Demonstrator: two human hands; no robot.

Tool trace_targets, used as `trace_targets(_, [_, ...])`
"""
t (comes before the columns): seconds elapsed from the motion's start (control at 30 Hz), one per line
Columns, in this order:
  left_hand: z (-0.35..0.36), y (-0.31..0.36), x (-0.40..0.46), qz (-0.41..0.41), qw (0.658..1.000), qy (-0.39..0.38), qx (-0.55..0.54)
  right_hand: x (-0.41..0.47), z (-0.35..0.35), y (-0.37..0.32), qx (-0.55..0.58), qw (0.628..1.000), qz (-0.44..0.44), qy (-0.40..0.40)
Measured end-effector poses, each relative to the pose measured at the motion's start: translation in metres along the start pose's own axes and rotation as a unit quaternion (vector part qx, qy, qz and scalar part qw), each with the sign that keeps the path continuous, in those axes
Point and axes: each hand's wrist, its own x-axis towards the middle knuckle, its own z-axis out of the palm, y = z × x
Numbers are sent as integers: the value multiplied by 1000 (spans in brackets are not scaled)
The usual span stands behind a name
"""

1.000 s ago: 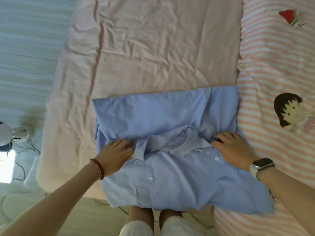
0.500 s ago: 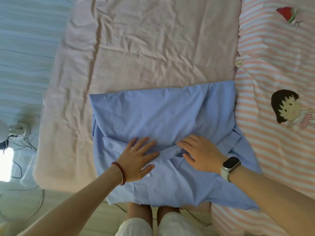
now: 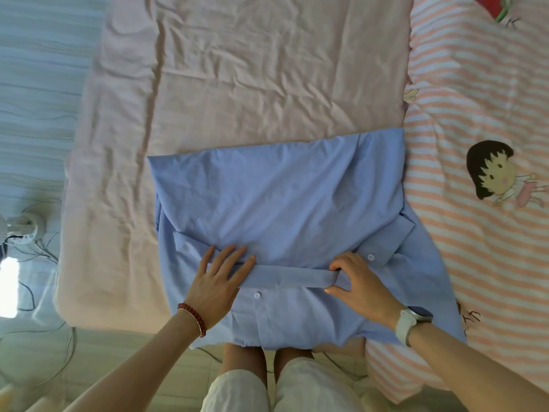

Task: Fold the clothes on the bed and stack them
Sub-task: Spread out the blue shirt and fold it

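Left fingers: straight and spread, lying flat on the left end of a narrow folded band of blue cloth (image 3: 285,276) that runs across the shirt front
Left hand (image 3: 217,281): palm down, pressing the cloth to the bed, holding nothing; a string of dark red round beads (image 3: 194,318) circles the wrist
Right fingers: curled, thumb below and fingertips above, pinching the right end of the same band
Right hand (image 3: 361,288): gripping the band's end just below a small white button on a cuff (image 3: 383,245); a watch with a white strap and dark face (image 3: 411,319) sits on the wrist
Shirt: a light blue, button-front cotton shirt (image 3: 282,209), partly folded, its upper part doubled down over the front; another white button shows just under the band
Shirt's place: near edge of the bed, lying on a wrinkled pale pink sheet (image 3: 252,72), its right side touching a pink-and-white striped quilt with a cartoon girl (image 3: 475,248), its hem hanging over the edge
Person: stands at the bed's edge, bare knees and white shorts (image 3: 279,391) below the shirt
Floor side: a white fan (image 3: 20,227) and cables to the left of the bed
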Motion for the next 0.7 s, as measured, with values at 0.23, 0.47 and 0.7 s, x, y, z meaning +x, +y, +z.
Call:
trace_targets(0.23, [-4,-1,-1,27,999,-41,8,2,-17,-7,96,992,14,-81])
trace_targets(0.47, [-4,-4,-3,71,993,-71,60,15,-30,-3,-32,980,29,-194])
trace_targets(0.7, [-6,16,-2,1,980,-196,43,30,-22,6,-219,969,45,-107])
